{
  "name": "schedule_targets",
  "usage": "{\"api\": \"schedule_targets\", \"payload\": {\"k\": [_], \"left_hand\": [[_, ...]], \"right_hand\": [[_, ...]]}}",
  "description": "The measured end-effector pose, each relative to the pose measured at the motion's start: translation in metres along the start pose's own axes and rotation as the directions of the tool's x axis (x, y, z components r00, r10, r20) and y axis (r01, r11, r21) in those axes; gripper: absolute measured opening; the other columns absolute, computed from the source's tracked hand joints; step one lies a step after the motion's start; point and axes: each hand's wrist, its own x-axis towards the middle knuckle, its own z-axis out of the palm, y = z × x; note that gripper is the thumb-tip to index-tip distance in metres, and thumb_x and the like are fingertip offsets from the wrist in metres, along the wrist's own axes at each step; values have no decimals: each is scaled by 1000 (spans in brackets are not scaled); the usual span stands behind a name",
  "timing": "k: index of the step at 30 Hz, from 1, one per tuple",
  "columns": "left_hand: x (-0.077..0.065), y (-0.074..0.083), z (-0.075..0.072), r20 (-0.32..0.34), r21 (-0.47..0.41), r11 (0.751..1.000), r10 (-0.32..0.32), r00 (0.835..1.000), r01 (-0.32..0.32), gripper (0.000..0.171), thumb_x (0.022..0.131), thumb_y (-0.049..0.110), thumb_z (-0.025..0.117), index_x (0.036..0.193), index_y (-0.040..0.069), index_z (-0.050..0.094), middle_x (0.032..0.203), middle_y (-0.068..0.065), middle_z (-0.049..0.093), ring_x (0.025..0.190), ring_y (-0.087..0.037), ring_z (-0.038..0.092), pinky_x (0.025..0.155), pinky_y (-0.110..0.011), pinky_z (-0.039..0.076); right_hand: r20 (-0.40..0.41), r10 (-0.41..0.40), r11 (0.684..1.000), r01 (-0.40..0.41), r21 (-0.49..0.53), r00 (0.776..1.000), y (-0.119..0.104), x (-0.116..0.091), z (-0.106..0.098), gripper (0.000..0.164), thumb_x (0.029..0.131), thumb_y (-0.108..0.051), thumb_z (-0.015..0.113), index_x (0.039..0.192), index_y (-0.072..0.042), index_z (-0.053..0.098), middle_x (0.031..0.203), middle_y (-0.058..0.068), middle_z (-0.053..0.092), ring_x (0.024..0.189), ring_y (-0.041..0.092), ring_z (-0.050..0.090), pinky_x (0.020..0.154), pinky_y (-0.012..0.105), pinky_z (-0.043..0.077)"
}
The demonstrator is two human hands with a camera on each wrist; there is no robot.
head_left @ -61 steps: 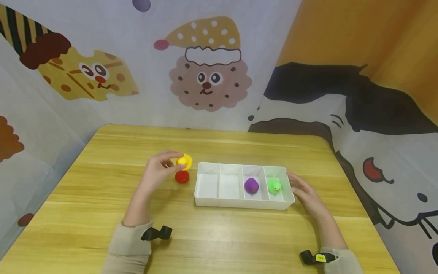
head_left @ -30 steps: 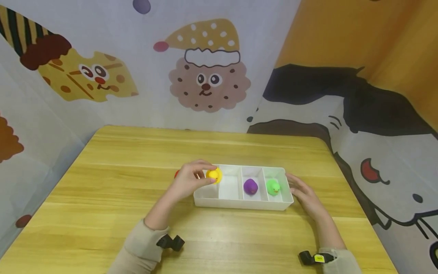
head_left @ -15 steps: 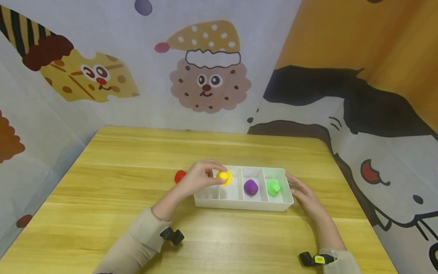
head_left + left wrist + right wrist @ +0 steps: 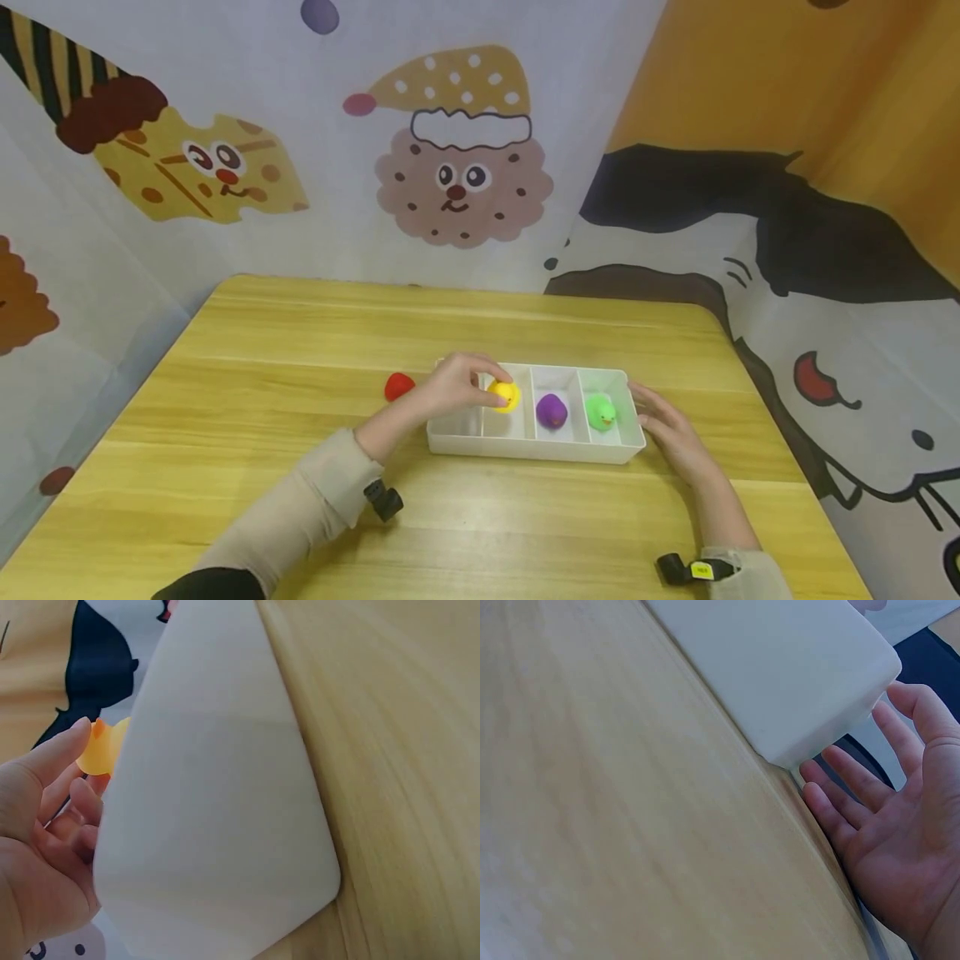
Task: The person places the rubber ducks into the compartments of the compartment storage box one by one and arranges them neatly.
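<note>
While left hand (image 4: 459, 387) pinches yellow duck (image 4: 507, 396), tray (image 4: 534, 450) partly hidden

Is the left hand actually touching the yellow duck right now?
Touching. The head view shows the left hand pinching the yellow duck between thumb and fingers, above the white box.

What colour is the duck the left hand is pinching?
The duck is yellow, clearest in the head view.
</note>
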Motion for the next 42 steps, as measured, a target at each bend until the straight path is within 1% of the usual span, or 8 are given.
{"api": "schedule_targets", "payload": {"k": [4, 7, 10, 13, 17, 29, 38, 42], "left_hand": [[4, -3, 3, 16, 3, 1000, 7, 1000, -7, 26, 76, 15, 82, 100, 12, 75, 101, 3, 67, 79, -20, 55, 54, -24, 41], [7, -5, 5, 34, -8, 1000, 6, 999, -5, 26, 75, 13, 83, 99, 11, 75, 98, 3, 68, 87, -21, 57, 60, -25, 45], [10, -8, 8, 49, 2, 1000, -2, 999, 2, 26, 74, 12, 83, 99, 12, 75, 98, 4, 68, 93, -18, 59, 74, -29, 49], [11, -11, 10, 60, 25, 1000, -16, 998, 14, 27, 74, 13, 83, 100, 12, 75, 100, 5, 68, 99, -16, 60, 86, -35, 47], [12, -12, 12, 72, 47, 998, -44, 996, 41, 29, 73, 11, 84, 101, 12, 75, 101, 5, 69, 104, -17, 59, 95, -39, 43], [18, -20, 19, 70, 132, 988, -94, 993, 84, 26, 74, 10, 83, 99, 13, 75, 105, 2, 69, 110, -19, 58, 100, -40, 39], [20, -21, 21, 81, 137, 985, -115, 990, 103, 25, 73, 9, 83, 96, 13, 76, 107, 1, 68, 111, -21, 57, 100, -40, 40], [22, -21, 22, 80, 156, 979, -144, 986, 130, 24, 73, 10, 84, 95, 16, 76, 107, 3, 68, 111, -20, 56, 99, -39, 40]], "right_hand": [[-6, 3, 1000, -3, -10, 1000, 0, 0, 0, 47, 100, -5, 47, 145, 0, 34, 145, 1, 42, 118, 9, 49, 94, 20, 41], [-6, -1, 1000, 1, -13, 1000, 1, 0, 0, 47, 100, -5, 47, 145, 0, 34, 145, 1, 42, 118, 9, 49, 94, 20, 41], [-5, -4, 1000, 4, -8, 1000, 1, 0, 0, 47, 100, -4, 47, 145, 0, 34, 144, -1, 43, 118, 9, 49, 94, 20, 41], [-1, -2, 1000, 2, -5, 1000, 2, 0, -1, 47, 100, -4, 47, 145, 0, 34, 144, -3, 43, 118, 9, 49, 94, 20, 41], [0, 5, 1000, -5, -16, 1000, 0, 0, -1, 48, 100, -5, 47, 146, -1, 34, 145, -4, 42, 118, 8, 49, 94, 20, 40], [5, 11, 1000, -11, -4, 1000, -1, -1, 0, 48, 100, -6, 47, 146, -2, 34, 145, -5, 42, 119, 7, 48, 95, 19, 39], [-6, 24, 1000, -24, 3, 1000, -1, -1, 0, 48, 100, -8, 48, 146, -2, 34, 143, -8, 43, 119, 10, 49, 95, 20, 39], [8, 12, 1000, -12, 16, 1000, -1, -1, -1, 48, 101, -7, 46, 146, 0, 33, 144, -7, 43, 120, 10, 48, 96, 19, 39]]}}
